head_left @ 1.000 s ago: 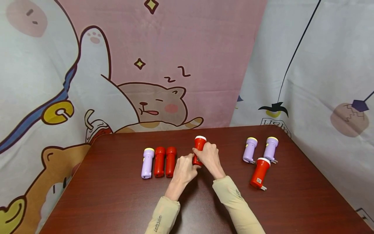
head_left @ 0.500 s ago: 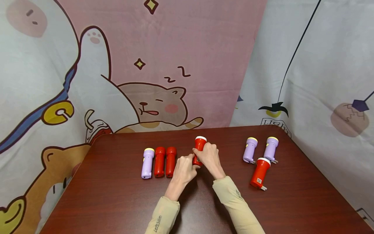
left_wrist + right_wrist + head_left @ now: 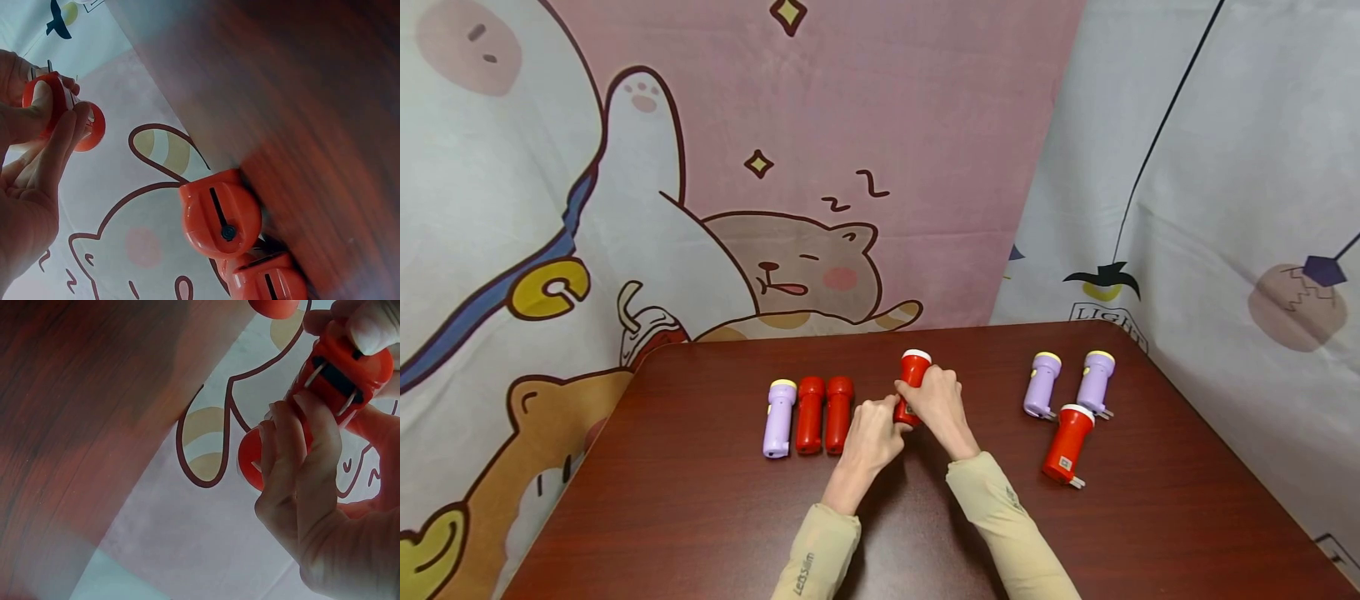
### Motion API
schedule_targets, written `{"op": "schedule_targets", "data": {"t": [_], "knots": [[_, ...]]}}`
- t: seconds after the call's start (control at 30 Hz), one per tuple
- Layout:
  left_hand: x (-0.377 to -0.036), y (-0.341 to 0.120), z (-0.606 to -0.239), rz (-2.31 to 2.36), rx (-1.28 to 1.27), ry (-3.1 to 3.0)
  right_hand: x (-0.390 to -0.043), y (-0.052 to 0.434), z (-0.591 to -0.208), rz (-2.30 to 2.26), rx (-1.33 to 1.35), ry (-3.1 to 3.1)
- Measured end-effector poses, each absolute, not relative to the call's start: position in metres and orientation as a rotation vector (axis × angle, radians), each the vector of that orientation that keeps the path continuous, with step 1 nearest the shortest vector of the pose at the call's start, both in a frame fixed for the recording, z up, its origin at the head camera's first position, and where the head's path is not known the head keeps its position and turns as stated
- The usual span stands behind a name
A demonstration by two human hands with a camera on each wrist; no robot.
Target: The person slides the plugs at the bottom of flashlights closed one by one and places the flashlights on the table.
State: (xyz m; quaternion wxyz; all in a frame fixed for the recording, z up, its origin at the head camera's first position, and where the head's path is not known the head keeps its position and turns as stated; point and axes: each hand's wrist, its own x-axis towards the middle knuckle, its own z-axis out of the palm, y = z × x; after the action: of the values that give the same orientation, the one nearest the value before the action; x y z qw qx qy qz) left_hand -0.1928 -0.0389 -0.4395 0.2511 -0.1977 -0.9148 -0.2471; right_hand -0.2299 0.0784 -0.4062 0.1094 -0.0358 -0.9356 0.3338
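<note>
A red flashlight [image 3: 914, 367] with a white rim is held in both hands over the middle of the table, its lens end pointing away from me. My left hand [image 3: 872, 433] grips its tail end. My right hand [image 3: 937, 405] curls its fingers around the body from the other side. In the right wrist view, two metal prongs [image 3: 315, 375] show at a black slot in the flashlight [image 3: 375, 359], close to the right fingertips. The left wrist view has the left thumb [image 3: 41, 103] against the red casing, partly hiding it.
Left of the hands, a purple flashlight [image 3: 778, 421] and two red flashlights [image 3: 809, 417] lie in a row. At the right lie two purple flashlights [image 3: 1041, 387] and a red flashlight [image 3: 1069, 442], their prongs out. A patterned cloth [image 3: 955, 167] hangs behind the brown table [image 3: 700, 517].
</note>
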Motion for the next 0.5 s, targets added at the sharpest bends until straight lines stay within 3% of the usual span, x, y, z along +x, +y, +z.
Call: {"op": "schedule_targets", "data": {"t": [0.5], "knots": [[-0.1931, -0.0394, -0.4387, -0.693, -0.563, -2.513, -0.2288, 0.0788, -0.4050, 0.992, -0.112, -2.756]]}}
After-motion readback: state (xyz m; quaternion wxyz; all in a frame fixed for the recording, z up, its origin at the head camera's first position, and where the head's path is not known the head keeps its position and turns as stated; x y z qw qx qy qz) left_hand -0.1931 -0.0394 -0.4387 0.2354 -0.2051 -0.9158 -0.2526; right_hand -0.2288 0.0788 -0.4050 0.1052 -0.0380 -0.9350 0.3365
